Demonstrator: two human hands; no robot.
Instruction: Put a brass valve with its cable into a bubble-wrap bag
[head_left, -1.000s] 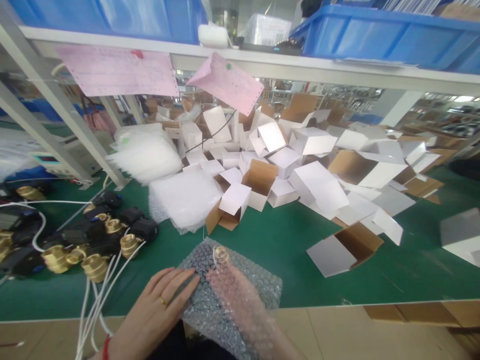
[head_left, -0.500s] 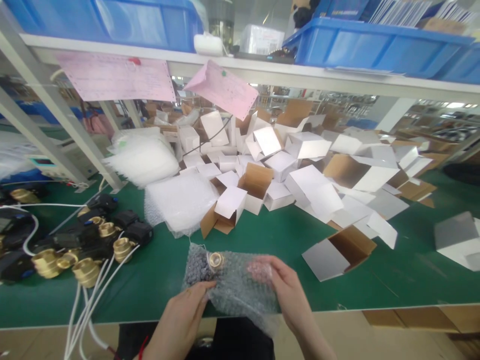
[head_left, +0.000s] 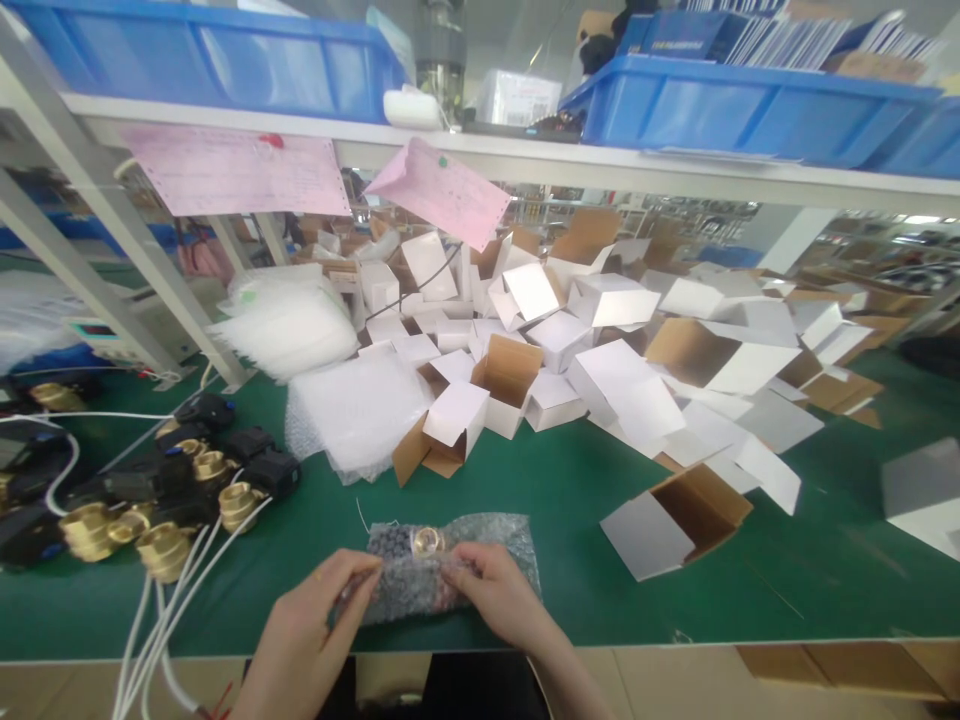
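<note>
A brass-and-black valve lies folded inside a bubble wrap sheet (head_left: 480, 545) on the green table (head_left: 570, 500) near its front edge. The brass fitting (head_left: 427, 541) shows through the wrap at the top. My left hand (head_left: 315, 625) pinches the wrap's left side with its fingertips. My right hand (head_left: 499, 595) presses and grips the folded wrap from the right. Both hands are closed on the bundle.
Several black valves with brass fittings (head_left: 161, 500) and white cables lie at the left. A stack of bubble wrap sheets (head_left: 349, 410) sits behind the bundle. A heap of white cartons (head_left: 600, 340) fills the middle and right. An open carton (head_left: 675, 515) lies right of my hands. Blue bins (head_left: 735, 105) stand on the shelf.
The flat bubble wrap sheet has been folded over the valve into a tighter bundle. My right hand came out from under the wrap and both hands moved together onto it.
</note>
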